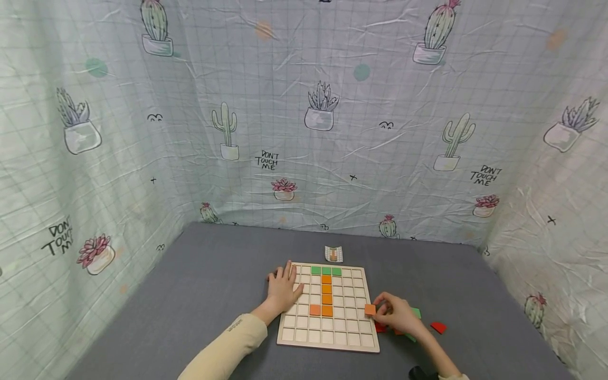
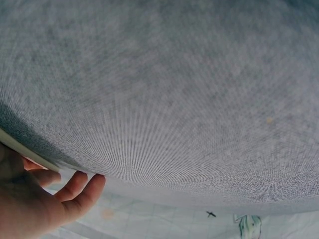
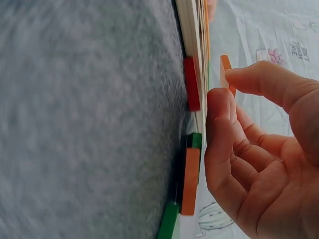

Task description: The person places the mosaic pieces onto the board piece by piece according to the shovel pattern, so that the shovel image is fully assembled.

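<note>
A wooden grid board [image 1: 349,338] lies on the grey table. Three green tiles [image 1: 315,271] line its top row, with a column of orange tiles [image 1: 326,289] below and a lighter orange tile [image 1: 315,310] left of the lowest one. My left hand [image 1: 282,291] rests on the board's left edge, fingers spread; the left wrist view shows its fingers [image 2: 84,191] at that edge. Over the right edge, my right hand [image 1: 395,312] pinches an orange square tile [image 1: 370,310] between thumb and fingers. In the right wrist view this tile [image 3: 226,64] is held above the board.
Loose tiles lie right of the board, partly hidden by my right hand: a green one [image 1: 416,312], a red one [image 1: 380,328] and others. A red quarter-round piece [image 1: 438,327] sits farther right. Behind the board is a small pattern card [image 1: 333,254]. Cactus-print cloth [image 1: 304,174] hangs around the table.
</note>
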Tool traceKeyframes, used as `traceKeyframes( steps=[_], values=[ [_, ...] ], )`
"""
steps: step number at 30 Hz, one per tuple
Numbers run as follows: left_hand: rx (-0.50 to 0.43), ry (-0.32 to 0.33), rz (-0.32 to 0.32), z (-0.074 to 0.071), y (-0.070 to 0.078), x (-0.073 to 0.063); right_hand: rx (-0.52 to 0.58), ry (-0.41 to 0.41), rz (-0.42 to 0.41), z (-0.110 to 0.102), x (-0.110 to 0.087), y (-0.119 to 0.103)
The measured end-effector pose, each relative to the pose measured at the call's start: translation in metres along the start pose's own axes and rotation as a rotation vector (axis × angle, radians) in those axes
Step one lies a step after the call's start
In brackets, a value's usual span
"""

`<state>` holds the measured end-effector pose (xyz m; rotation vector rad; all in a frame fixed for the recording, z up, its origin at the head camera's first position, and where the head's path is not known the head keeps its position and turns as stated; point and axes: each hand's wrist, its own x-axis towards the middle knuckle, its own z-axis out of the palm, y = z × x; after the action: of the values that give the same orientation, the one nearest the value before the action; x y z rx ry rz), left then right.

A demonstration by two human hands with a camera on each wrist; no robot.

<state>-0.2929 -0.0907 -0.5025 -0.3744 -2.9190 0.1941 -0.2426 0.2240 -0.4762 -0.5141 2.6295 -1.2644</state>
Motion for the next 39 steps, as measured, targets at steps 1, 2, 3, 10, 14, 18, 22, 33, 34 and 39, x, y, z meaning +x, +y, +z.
traceKeyframes(
  steps=[1, 2, 3, 10, 14, 18, 22, 33, 34, 39],
  values=[
    [0.000, 0.004, 0.000, 0.001, 0.000, 0.000, 0.005, 0.000, -0.001, 0.001, 0.000, -0.001],
    [0.002, 0.006, 0.000, 0.001, 0.000, 0.000, 0.009, 0.000, -0.005, 0.002, 0.000, -0.003],
    [0.004, 0.008, 0.000, 0.001, 0.000, 0.000, 0.007, 0.002, -0.009, 0.002, 0.000, -0.005],
    [0.021, 0.006, 0.003, 0.001, 0.000, 0.000, 0.031, -0.020, -0.051, 0.011, 0.001, -0.012],
    [0.010, 0.007, 0.006, 0.000, 0.000, -0.001, 0.038, -0.044, -0.059, 0.016, 0.001, -0.014],
    [0.002, 0.006, 0.007, -0.001, 0.000, -0.002, 0.043, -0.066, -0.078, 0.019, 0.002, -0.018],
    [0.005, 0.008, 0.007, -0.002, 0.000, -0.002, 0.045, -0.081, -0.098, 0.022, 0.003, -0.021],
    [-0.004, 0.004, 0.002, -0.004, 0.000, -0.002, 0.041, -0.110, -0.104, 0.033, 0.007, -0.028],
    [-0.004, 0.005, 0.002, -0.004, 0.000, -0.003, 0.042, -0.114, -0.106, 0.034, 0.007, -0.029],
    [0.001, 0.013, 0.003, -0.003, 0.000, -0.002, 0.055, -0.113, -0.134, 0.037, 0.008, -0.034]
  ],
)
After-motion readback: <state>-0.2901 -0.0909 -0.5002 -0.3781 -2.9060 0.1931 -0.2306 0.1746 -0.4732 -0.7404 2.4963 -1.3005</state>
